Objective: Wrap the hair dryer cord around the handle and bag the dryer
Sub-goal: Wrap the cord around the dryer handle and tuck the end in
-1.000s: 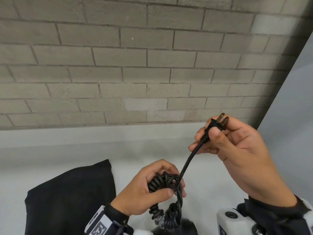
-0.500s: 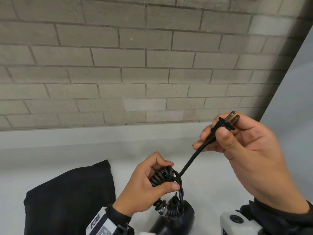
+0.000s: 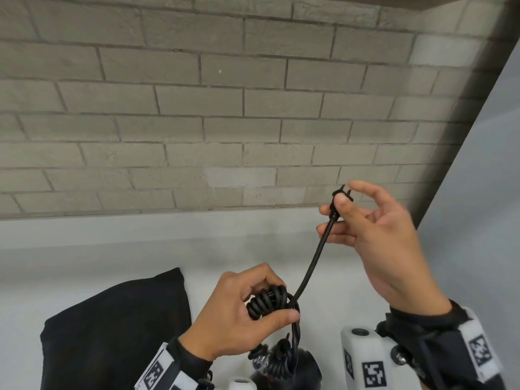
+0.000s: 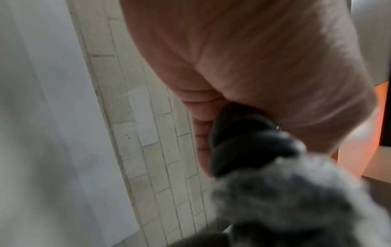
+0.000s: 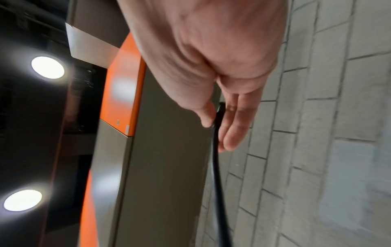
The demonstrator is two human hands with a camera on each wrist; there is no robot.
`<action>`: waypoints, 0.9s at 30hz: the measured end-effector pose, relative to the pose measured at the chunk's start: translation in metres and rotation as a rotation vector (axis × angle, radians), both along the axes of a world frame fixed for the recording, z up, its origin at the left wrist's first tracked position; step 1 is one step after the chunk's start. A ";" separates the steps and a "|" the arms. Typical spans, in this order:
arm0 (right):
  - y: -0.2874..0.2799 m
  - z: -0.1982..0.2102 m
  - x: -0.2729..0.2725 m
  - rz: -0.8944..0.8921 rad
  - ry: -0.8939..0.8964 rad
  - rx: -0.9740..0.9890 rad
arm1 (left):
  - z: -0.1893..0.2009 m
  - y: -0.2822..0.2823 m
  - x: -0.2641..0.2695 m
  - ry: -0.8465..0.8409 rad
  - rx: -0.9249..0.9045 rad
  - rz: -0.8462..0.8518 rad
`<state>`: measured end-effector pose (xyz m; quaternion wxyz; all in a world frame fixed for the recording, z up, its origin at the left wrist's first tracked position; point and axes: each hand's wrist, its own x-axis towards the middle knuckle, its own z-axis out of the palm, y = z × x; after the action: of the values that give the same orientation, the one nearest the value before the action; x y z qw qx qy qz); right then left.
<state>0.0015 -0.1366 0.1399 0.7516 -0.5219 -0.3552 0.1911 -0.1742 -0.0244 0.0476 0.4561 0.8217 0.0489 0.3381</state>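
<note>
My left hand (image 3: 242, 313) grips the dryer's handle, with the black coiled cord (image 3: 267, 302) wound round it under my fingers and thumb. The dark dryer body (image 3: 306, 370) hangs below at the bottom edge, mostly out of frame. A straight length of cord (image 3: 315, 257) rises to the plug (image 3: 342, 194), which my right hand (image 3: 374, 235) pinches between thumb and fingers, the other fingers spread. In the left wrist view the wound cord (image 4: 243, 138) shows blurred under my palm. In the right wrist view the cord (image 5: 217, 167) runs down from my fingers (image 5: 234, 127).
A black cloth bag (image 3: 112, 333) lies flat on the white counter (image 3: 98, 263) to the left of my left hand. A grey brick wall (image 3: 225, 108) stands close behind the counter, and a pale panel (image 3: 484, 192) closes in on the right.
My right hand has lifted the plug up and to the right and turned it, with fingers spreading. The left hand has kept its grip on the wound handle and risen slightly.
</note>
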 end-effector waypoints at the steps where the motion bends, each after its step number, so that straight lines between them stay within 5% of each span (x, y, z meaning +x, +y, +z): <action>1: 0.003 -0.008 0.002 -0.028 0.018 -0.013 | -0.001 0.001 0.000 -0.017 0.033 0.019; 7: 0.012 -0.063 0.005 -0.045 -0.007 -0.259 | -0.006 0.002 -0.002 -0.066 0.123 0.058; 13: -0.003 -0.095 -0.020 0.364 0.167 -0.393 | -0.009 0.008 0.000 -0.050 0.181 0.117; 16: -0.006 -0.105 -0.036 0.405 0.093 -0.454 | -0.010 0.010 0.002 -0.059 0.175 0.132; 27: -0.005 -0.116 -0.053 0.462 0.442 -0.259 | -0.006 0.005 0.002 0.040 0.007 0.051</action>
<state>-0.0519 -0.1420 0.0244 0.6747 -0.4648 -0.2655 0.5082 -0.1720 -0.0194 0.0413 0.4433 0.8284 0.0779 0.3333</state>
